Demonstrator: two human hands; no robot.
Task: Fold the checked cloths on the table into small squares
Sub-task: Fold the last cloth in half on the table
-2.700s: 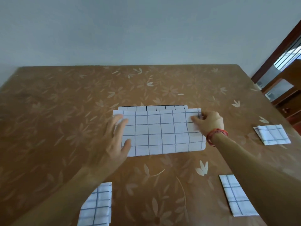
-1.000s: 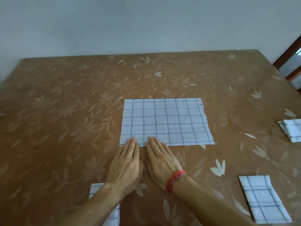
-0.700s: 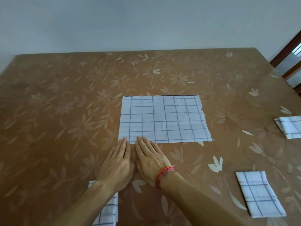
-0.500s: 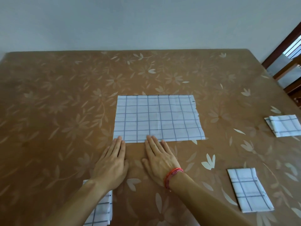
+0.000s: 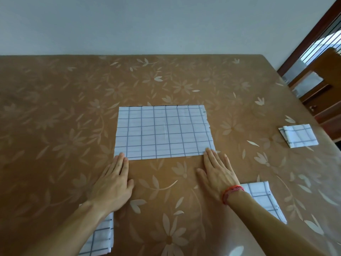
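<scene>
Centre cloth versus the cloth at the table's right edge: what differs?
The centre cloth is a large rectangle; the right-edge cloth is a small folded near-square. The left hand and right hand touch the centre cloth's near corners; the right-edge cloth lies untouched. Both are white, dark-checked.

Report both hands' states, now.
Left hand: open, fingers straight, fingertips at the near left corner of the checked cloth; holds nothing.
Right hand: open, fingers straight, fingertips at its near right corner; holds nothing.

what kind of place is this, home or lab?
Likely a home dining room: a table with a brown floral cover against a plain wall, wooden furniture at the right, and a wood-framed barred window behind it.
</scene>
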